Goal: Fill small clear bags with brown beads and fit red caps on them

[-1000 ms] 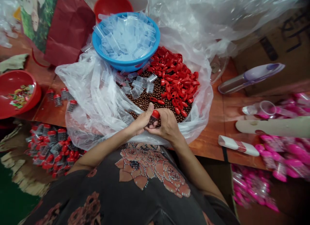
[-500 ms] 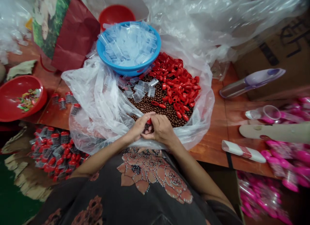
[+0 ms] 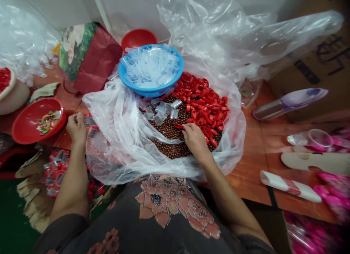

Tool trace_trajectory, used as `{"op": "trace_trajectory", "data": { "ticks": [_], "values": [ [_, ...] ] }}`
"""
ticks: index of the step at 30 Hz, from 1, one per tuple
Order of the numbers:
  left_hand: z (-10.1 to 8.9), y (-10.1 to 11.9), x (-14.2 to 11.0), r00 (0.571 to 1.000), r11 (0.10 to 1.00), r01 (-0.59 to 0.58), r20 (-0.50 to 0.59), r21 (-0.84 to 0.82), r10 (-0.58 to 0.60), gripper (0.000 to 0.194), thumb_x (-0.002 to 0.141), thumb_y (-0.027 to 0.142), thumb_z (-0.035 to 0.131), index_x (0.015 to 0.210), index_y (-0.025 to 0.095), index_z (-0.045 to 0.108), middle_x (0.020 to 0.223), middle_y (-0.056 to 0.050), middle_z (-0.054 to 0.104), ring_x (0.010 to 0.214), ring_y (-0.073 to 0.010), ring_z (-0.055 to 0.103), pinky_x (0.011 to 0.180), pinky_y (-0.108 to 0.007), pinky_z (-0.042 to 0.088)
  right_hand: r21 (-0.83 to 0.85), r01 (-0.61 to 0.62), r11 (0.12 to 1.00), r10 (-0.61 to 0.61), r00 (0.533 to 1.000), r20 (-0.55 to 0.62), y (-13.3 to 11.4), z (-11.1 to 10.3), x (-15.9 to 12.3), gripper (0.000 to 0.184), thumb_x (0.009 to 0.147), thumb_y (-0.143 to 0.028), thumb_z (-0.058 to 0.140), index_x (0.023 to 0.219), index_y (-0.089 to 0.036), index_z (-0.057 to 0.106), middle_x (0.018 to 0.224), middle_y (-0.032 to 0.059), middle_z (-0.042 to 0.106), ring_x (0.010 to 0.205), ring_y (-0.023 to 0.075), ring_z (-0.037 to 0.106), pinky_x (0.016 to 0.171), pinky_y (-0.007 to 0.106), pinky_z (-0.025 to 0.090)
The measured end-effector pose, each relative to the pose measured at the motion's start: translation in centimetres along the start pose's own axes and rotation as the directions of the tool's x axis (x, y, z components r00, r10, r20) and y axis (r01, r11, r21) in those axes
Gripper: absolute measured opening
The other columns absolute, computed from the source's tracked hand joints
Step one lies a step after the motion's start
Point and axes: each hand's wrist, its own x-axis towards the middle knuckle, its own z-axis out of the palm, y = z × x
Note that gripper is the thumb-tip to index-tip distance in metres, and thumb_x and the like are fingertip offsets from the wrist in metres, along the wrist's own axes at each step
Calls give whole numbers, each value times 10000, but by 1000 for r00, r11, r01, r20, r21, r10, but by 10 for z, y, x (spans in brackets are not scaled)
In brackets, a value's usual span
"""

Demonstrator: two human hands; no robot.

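"Where do we have our right hand [image 3: 194, 139]?"

"Over the translucent plastic bag [image 3: 120, 126] lying open near the front edge of the reddish wooden bench [image 3: 250, 141] — thumb and fingers pinching the end of a small glossy red plastic cap [image 3: 179, 126]. That cap is just over the small round brown beads [image 3: 165, 130] in our bag."

"And our left hand [image 3: 76, 129]?"

"Out by the bench's front edge, toward its left end, between the shallow red plastic bowl [image 3: 24, 124] and the bag. Its fingers are curled in; we can't tell whether they grip anything. Small clear tubes with red caps [image 3: 88, 119] are just beside it."

"What else do we have around the beads?"

"A heap of loose red caps [image 3: 209, 110] on their right side, a few short clear plastic sleeves [image 3: 163, 110] on top of them, and behind — a round blue plastic bowl [image 3: 153, 91] piled with more sleeves."
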Motion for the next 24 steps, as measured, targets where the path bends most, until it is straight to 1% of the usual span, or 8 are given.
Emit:
{"op": "trace_trajectory", "data": {
  "ticks": [3,6,7,11,13,16,19,24],
  "values": [
    [17,26,1,958,964,-198,-173,175,228,249,894,332,547,1055,152,609,1061,-90,653,1098,-231,591,878,-432,425,-39,34,999,-35,999,-5,1,5,10,359,941,-200,476,1280,-144,582,1168,157,634,1021,288,572,916,435,492],
    [57,78,-23,862,861,-505,95,65,498,222,926,325,532,1079,205,639,1076,-65,662,1057,-210,585,942,-433,437,-64,72,995,-72,997,11,-1,13,18,344,921,-240,544,1247,-150,606,1085,155,655,943,289,571,842,441,497],
    [75,96,-36,773,804,-595,265,-14,576,207,916,305,553,1065,204,657,1041,-60,674,1031,-209,591,955,-422,443,-71,82,994,-81,997,18,-1,15,19,308,910,-240,564,1196,-151,636,1032,149,660,913,286,569,814,436,497],
    [148,139,-84,188,536,-801,737,-267,649,295,902,108,491,1100,200,689,1121,-100,679,1088,-223,560,969,-384,424,-22,105,994,-106,994,-37,-1,10,13,169,915,-244,558,1008,-183,685,930,112,660,871,260,567,793,413,489],
    [173,143,-98,80,470,-842,800,-265,594,322,893,76,485,1118,172,695,1123,-134,668,1080,-235,546,951,-378,417,92,54,994,-42,991,-124,1,1,2,198,940,-301,531,1045,-196,663,973,104,669,911,257,579,838,424,487],
    [189,138,-104,131,489,-857,851,-161,509,260,866,141,576,1087,153,714,1094,-149,643,1053,-261,535,905,-361,416,391,-121,912,218,952,-213,3,-14,-22,246,932,-390,546,1094,-220,619,989,73,676,895,230,611,834,413,508],
    [193,133,-106,183,626,-768,887,-140,423,237,842,261,650,1042,164,731,1041,-120,634,997,-256,554,862,-330,418,698,-249,672,483,861,-158,5,-20,-45,290,881,-410,608,1112,-238,576,924,22,652,756,171,614,692,337,534],
    [208,142,-123,296,870,-474,906,-136,303,232,799,330,698,941,158,761,913,-78,671,885,-220,588,823,-306,415,817,-282,503,568,820,-67,6,-18,-64,372,853,-378,633,1194,-255,547,937,4,617,761,151,605,697,325,540]
  ]
}}
